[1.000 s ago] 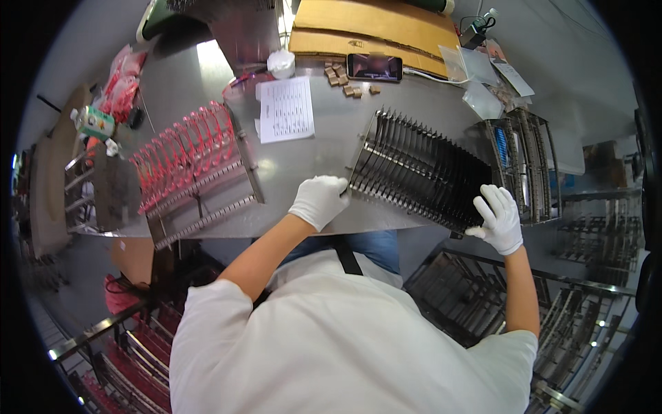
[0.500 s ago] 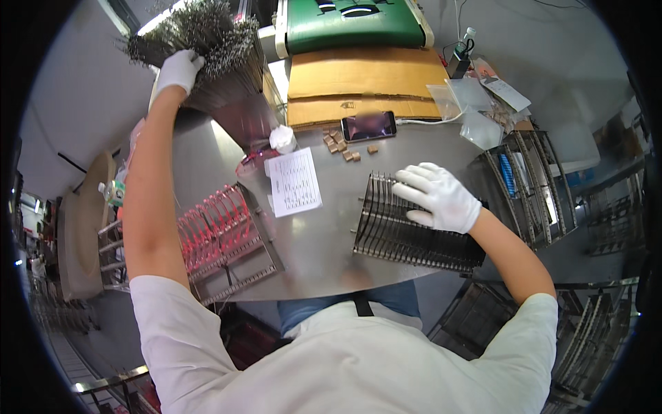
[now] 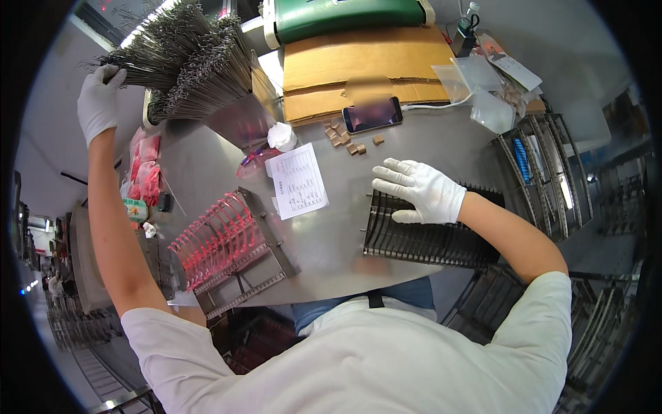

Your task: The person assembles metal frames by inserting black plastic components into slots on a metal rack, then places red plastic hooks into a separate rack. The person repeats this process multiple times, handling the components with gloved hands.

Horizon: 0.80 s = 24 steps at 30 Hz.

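My left hand (image 3: pixel 100 103), in a white glove, is closed at the far left edge of a dense bundle of thin metal wires (image 3: pixel 207 79) with hooked ends. Its thumb and fingers pinch a few wires there; how many is hidden. The bundle stands in a metal box (image 3: pixel 245 114). My right hand (image 3: pixel 424 193), also gloved, lies with fingers stretched out over a dark slotted rack (image 3: pixel 414 241) and holds nothing. To the left on the table is a metal frame (image 3: pixel 276 252) bearing a row of red curved pieces (image 3: pixel 224 238).
A printed sheet (image 3: pixel 300 183), crumpled white tissue (image 3: pixel 281 136), small tan blocks (image 3: pixel 338 134) and a phone (image 3: pixel 372 116) lie mid-table. Behind are cardboard (image 3: pixel 365 62) and a green conveyor (image 3: pixel 352 17). Another metal rack (image 3: pixel 545 179) stands right; red-filled bags (image 3: pixel 145 165) lie left.
My left hand has moved left, from the front of the wire bundle to its far left edge. My right hand stays over the dark rack, its fingers straighter. The view has shifted slightly.
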Motion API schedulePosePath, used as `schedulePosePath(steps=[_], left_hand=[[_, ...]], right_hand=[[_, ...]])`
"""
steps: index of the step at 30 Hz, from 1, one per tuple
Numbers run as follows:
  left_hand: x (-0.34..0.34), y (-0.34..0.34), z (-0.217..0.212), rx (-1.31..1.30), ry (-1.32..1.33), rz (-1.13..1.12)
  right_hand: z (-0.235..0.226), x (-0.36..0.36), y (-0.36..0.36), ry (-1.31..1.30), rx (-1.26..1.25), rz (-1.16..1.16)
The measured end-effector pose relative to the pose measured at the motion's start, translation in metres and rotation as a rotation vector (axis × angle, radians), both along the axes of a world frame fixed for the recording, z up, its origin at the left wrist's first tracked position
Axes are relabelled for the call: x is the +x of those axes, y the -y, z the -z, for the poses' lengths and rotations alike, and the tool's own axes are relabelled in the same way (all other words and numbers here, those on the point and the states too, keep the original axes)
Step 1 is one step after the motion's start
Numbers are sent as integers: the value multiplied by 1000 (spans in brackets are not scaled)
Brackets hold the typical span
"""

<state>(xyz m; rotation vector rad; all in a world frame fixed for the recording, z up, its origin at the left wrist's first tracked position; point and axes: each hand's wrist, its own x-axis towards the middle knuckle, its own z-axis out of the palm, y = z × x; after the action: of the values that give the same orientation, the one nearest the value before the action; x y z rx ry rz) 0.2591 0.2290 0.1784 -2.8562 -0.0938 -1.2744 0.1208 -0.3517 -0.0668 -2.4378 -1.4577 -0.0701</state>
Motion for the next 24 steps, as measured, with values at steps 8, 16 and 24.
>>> schedulePosePath(steps=[8,16,24], left_hand=[[-6,-14,-32,-195,-256,-120],[3,-44,-51,94,-340,-142],[-7,-80,-79,-150,-43,-148]], right_hand=[[2,-1,1,-17,-15,6],[7,-3,1,17,-43,10],[9,-1,0,43,-74,5]])
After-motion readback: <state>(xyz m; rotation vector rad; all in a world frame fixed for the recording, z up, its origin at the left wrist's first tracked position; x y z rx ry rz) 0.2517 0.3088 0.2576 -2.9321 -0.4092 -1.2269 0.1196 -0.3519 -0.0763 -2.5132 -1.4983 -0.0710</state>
